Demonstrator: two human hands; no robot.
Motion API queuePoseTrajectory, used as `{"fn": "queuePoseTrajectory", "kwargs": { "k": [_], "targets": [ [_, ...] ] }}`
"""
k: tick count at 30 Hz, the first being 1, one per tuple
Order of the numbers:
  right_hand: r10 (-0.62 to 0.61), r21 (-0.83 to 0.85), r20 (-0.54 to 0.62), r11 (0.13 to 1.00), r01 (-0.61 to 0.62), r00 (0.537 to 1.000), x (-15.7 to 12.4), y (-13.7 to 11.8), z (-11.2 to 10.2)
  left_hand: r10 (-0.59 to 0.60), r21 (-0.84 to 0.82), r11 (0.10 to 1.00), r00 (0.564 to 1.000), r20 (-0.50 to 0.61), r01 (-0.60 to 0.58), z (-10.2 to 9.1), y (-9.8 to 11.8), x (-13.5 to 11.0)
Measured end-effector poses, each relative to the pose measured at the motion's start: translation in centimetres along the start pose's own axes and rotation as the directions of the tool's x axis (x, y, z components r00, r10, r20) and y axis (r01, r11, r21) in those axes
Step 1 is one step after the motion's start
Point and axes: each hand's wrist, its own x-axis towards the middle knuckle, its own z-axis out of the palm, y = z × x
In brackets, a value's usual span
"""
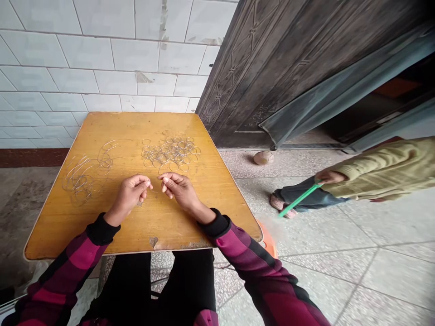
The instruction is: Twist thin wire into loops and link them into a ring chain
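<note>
Rings and loose wires lie on the tabletop. Left hand and right hand pinch a thin strand between them.

And here's the table, tiled wall right behind its far edge. On top, wire rings bunch toward the back, just right of centre; over on the left, loose wires lie spread toward the side edge. Out front of the rings, left hand and right hand, side by side, a single wire between them! Swing right: the door beyond the far corner, the curtain to its right. Before them on the floor, a ball; further right, another person, a stick in hand.
</note>
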Motion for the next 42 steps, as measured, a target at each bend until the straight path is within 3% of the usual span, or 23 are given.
{"fn": "queuePoseTrajectory", "kwargs": {
  "k": [2,4,6,9,12,17,26,36,42],
  "targets": [
    [-0.053,-0.189,-0.024,0.981,0.047,0.998,0.0,0.2,0.2,0.037,0.106,0.994,0.999,-0.010,-0.035,0.0,-0.4,0.0],
    [-0.118,-0.423,0.003,0.900,0.108,0.993,-0.1,0.5,0.3,0.043,0.182,0.982,0.999,-0.016,-0.040,0.0,-0.6,0.0],
    [-0.152,-0.644,0.061,0.749,0.155,0.986,-0.1,0.7,0.3,0.035,0.245,0.969,0.999,-0.020,-0.029,0.2,-0.6,0.0],
    [-0.053,-0.876,0.121,0.464,0.132,0.991,-0.2,0.7,0.5,0.053,0.346,0.937,0.999,-0.013,-0.045,0.4,-0.4,-0.1],
    [0.108,-0.960,0.153,0.251,0.122,0.982,-0.4,0.1,0.9,0.103,0.457,0.884,0.995,0.006,-0.094,0.6,-0.2,-0.2],
    [0.232,-0.978,0.207,0.086,0.192,0.951,-0.9,-1.1,1.8,0.213,0.632,0.744,0.974,0.081,-0.215,0.5,-0.1,0.0],
    [0.346,-0.982,0.187,0.065,0.175,0.920,-0.8,-2.1,2.1,0.130,0.865,0.422,0.962,0.240,-0.272,0.8,0.1,0.1],
    [0.371,-0.984,0.177,0.099,0.151,0.911,-0.9,-2.6,2.1,0.080,0.891,0.310,0.943,0.322,-0.331,0.9,-0.2,0.5],
    [0.327,-0.976,0.190,0.166,0.142,0.926,-0.7,-1.7,1.9,-0.047,0.931,0.176,0.942,0.332,-0.320,1.8,0.5,0.9]
  ]
}}
